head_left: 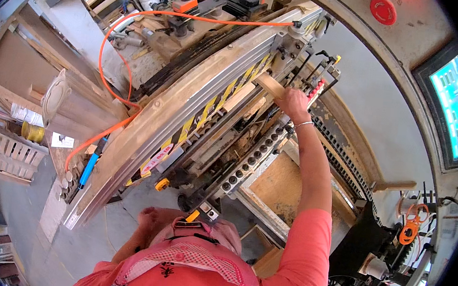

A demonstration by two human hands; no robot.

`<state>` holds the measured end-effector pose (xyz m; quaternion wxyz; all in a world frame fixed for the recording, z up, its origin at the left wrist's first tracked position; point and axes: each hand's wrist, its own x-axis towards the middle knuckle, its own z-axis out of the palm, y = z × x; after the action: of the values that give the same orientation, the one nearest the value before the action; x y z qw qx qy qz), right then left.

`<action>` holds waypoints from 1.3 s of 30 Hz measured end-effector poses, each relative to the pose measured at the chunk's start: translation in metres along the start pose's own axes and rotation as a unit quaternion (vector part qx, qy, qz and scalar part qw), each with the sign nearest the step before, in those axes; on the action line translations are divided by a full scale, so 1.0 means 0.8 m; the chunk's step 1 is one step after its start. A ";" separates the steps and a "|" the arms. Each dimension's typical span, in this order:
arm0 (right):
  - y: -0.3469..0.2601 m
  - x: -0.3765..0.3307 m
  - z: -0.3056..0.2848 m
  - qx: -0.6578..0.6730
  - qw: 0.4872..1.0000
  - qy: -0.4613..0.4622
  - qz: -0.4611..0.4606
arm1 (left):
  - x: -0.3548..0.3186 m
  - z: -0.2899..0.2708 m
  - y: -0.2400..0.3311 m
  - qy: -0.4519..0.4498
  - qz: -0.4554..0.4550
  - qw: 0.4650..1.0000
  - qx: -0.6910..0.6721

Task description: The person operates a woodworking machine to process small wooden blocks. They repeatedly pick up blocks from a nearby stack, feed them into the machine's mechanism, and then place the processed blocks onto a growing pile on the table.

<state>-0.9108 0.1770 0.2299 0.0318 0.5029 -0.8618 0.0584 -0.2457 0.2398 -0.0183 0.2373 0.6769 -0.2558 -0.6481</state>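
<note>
My right arm reaches far forward over a woodworking machine. Near the end of its bed, my right hand (293,102) is closed on one end of a flat, light wooden piece (270,85), whose other end points toward the machine's metal rail (236,69). Black-and-yellow striped tape (204,117) runs along that rail. My left hand (149,219) hangs low beside my waist, away from the machine; its fingers do not show clearly. Between my body and the wood lies a bar with a row of black round knobs or rollers (250,160).
An orange hose (102,53) loops across the machine's left side. To the right stands a control panel with a lit screen (448,100) and a red button (383,11). A slatted crate (15,154) is on the left, and coiled orange cord (411,229) hangs at right.
</note>
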 end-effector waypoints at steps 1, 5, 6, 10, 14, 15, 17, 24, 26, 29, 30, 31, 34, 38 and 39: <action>0.001 0.002 0.002 -0.001 1.000 -0.005 0.003 | 0.001 -0.001 0.001 0.002 -0.001 1.000 0.019; -0.007 0.008 0.003 -0.001 0.999 -0.026 0.021 | -0.010 0.006 0.013 0.025 -0.021 0.999 0.021; -0.010 0.007 -0.001 0.000 0.999 -0.031 0.028 | -0.007 0.003 0.014 0.014 -0.023 0.999 0.033; -0.008 0.008 0.003 -0.001 0.999 -0.028 0.041 | -0.002 0.014 0.029 -0.013 -0.048 0.998 0.027; -0.013 0.011 0.004 -0.027 0.999 -0.001 0.045 | 0.044 -0.023 0.004 -0.103 -0.025 0.993 0.060; -0.012 0.012 0.006 -0.028 0.998 -0.001 0.054 | 0.049 -0.031 0.002 -0.108 -0.037 0.992 0.057; -0.012 0.013 0.009 -0.029 0.997 0.001 0.069 | 0.057 -0.043 -0.005 -0.116 -0.059 0.990 0.051; -0.010 0.013 0.005 -0.008 0.997 -0.031 0.069 | 0.010 -0.020 0.033 -0.058 -0.084 0.991 0.090; -0.017 0.011 0.003 -0.010 0.997 -0.051 0.061 | -0.015 0.000 0.039 -0.076 -0.093 0.988 0.096; -0.020 0.009 -0.002 -0.002 0.997 -0.053 0.057 | 0.011 0.002 0.002 -0.113 -0.114 0.986 0.042; -0.020 0.011 -0.001 -0.012 0.996 -0.056 0.064 | 0.008 0.010 0.000 -0.118 -0.104 0.986 0.047; -0.017 0.011 0.000 -0.015 0.996 -0.057 0.063 | 0.006 0.019 -0.002 -0.122 -0.093 0.987 0.052; -0.017 0.013 -0.003 -0.021 0.996 -0.067 0.054 | 0.019 0.022 -0.024 -0.167 -0.083 0.982 0.017; -0.017 0.014 -0.005 -0.027 0.996 -0.075 0.051 | 0.030 0.035 -0.033 -0.176 -0.058 0.983 0.000; -0.015 0.015 -0.002 -0.028 0.996 -0.072 0.053 | 0.024 0.045 -0.027 -0.169 -0.047 0.984 0.008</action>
<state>-0.9061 0.1609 0.2340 -0.0193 0.4586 -0.8884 -0.0007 -0.2800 0.2440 -0.0489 0.1541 0.5712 -0.2653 -0.7614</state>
